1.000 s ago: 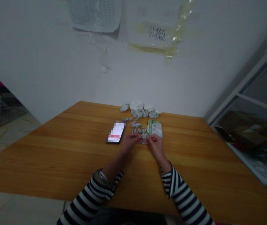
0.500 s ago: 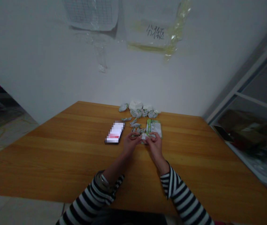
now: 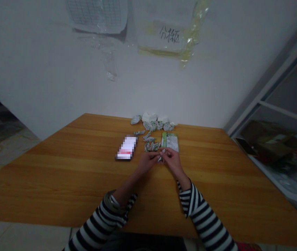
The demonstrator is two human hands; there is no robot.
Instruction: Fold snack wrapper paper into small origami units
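Observation:
My left hand [image 3: 146, 162] and my right hand [image 3: 172, 161] meet over the wooden table [image 3: 59, 174], fingers pinched together on a small green-and-white paper piece [image 3: 161, 153]. Just beyond my fingertips lie several small folded paper pieces [image 3: 150, 143] of the same print. A flat green-and-white sheet stack [image 3: 170, 141] rests beside my right hand. Both sleeves are black-and-white striped, and the left wrist wears a watch.
A phone [image 3: 126, 147] with a lit screen lies left of my hands. A pile of crumpled folded papers [image 3: 152, 122] sits at the table's far edge by the wall. Papers are taped to the wall [image 3: 167, 36]. A metal-framed shelf [image 3: 273, 139] stands at right.
My hands have drawn closer together, and the paper piece between them looks narrower. The view has shifted slightly; the other things lie as before.

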